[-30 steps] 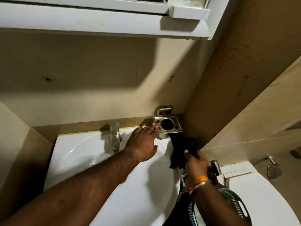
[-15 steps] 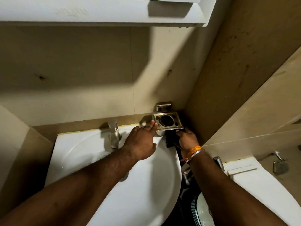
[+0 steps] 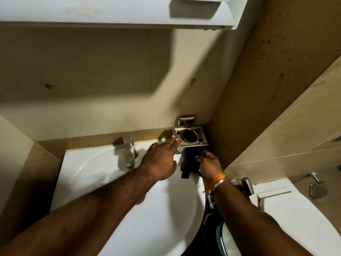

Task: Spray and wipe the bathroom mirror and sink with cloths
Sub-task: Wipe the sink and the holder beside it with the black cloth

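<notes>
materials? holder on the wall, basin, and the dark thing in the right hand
Wall holder: metal, brushed or dulled steel by its grey sheen, with brownish staining around the holes. Basin: glazed ceramic most likely, glossy white with soft reflections. Dark item in the right hand: fabric, a black cloth, judging by its limp folds and matte surface.

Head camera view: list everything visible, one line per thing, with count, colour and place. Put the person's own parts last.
sink: one, white, centre bottom.
tap: one, chrome, back rim of the sink.
holder: one, metal, on the wall in the corner above the sink.
cloth: one, black, under the holder.
cabinet: one, white, top of the view.
toilet: one, white, lower right.
wristbands: orange and silver, right wrist.
left hand: fingertips touching the holder's left edge.
right hand: gripping the cloth.
</notes>
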